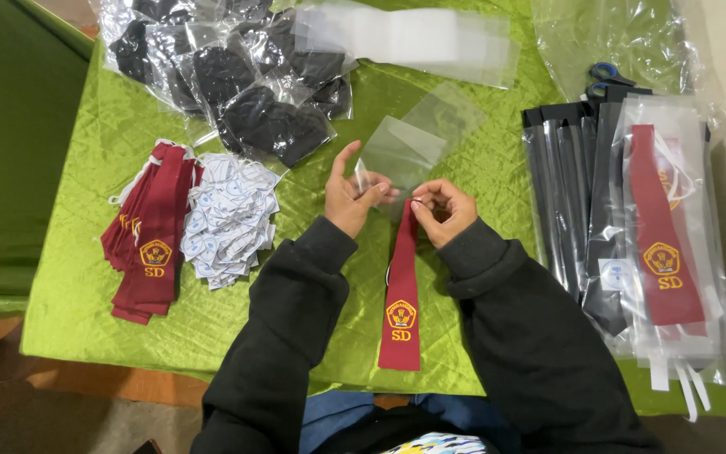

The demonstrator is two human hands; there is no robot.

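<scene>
Hands (397, 202) at clear sleeve (401, 151) over maroon tie (402, 294)

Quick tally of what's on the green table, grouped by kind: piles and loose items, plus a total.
Loose dark red cloth tie held by both hands: 1
Piles of bare dark red ties: 1
Piles of white paper tags: 1
Piles of bagged black cloth items: 1
Stacks of ties packed in clear plastic sleeves: 1
Blue-handled scissors: 1
Total: 6
</scene>
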